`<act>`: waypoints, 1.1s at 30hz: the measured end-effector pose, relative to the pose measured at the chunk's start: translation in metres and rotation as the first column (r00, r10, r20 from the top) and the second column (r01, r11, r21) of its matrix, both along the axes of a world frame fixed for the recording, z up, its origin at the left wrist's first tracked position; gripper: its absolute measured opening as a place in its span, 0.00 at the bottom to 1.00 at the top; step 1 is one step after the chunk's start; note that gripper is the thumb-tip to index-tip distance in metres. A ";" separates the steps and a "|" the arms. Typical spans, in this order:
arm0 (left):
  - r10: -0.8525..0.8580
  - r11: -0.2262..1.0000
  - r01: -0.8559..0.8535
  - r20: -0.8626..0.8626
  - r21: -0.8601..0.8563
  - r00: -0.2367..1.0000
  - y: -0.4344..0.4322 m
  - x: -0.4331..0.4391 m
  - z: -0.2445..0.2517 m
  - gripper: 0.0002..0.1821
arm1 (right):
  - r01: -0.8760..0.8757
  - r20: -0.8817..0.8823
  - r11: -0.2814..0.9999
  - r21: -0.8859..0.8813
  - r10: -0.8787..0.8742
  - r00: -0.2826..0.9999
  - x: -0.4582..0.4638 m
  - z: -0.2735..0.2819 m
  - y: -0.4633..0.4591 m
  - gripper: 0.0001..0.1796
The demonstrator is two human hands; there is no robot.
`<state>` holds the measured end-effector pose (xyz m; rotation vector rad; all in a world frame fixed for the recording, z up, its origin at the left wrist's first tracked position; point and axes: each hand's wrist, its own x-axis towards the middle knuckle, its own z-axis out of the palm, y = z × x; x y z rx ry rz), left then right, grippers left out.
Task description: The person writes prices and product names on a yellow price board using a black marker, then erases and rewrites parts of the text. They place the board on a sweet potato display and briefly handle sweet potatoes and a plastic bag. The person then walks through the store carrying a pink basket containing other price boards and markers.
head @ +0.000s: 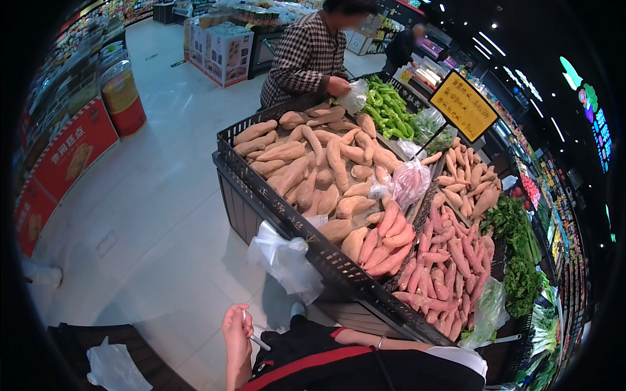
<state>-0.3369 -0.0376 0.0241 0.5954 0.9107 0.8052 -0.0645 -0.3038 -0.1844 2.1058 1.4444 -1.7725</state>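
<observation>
At the bottom, my left hand [237,325] is raised with its fingers curled around a slim white object [260,343], too small to identify. My right forearm [362,338], with a bracelet on it, lies across the black, red-trimmed clothing; the right hand itself is hidden. Before me stands a black slatted produce bin [281,211] heaped with tan sweet potatoes [293,171]. Several reddish sweet potatoes [391,239] lie at its near corner, and more reddish sweet potatoes [457,259] fill the section to the right. A bunch of clear plastic bags [283,259] hangs on the bin's outer side.
Across the bin, a person in a checked jacket [303,54] holds a plastic bag [354,97] by the green peppers [389,107]. A yellow handwritten sign [463,106] rises from the bin. Leafy greens [523,273] lie right; a dark stand [112,337] stands lower left.
</observation>
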 end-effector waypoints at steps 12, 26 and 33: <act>0.028 1.000 -0.028 -0.006 -0.011 1.000 0.008 -0.011 0.008 0.09 | 0.143 0.099 0.977 -0.156 -0.128 0.987 -0.011 0.140 0.073 0.25; 0.007 1.000 -0.008 -0.031 -0.010 0.999 0.016 -0.014 0.009 0.09 | 0.238 0.078 0.970 0.053 -0.242 0.967 -0.015 0.150 0.093 0.25; -0.026 0.999 0.027 -0.053 0.019 0.998 0.016 -0.015 0.007 0.11 | -0.240 0.494 0.947 0.213 0.107 0.863 -0.034 0.178 0.103 0.10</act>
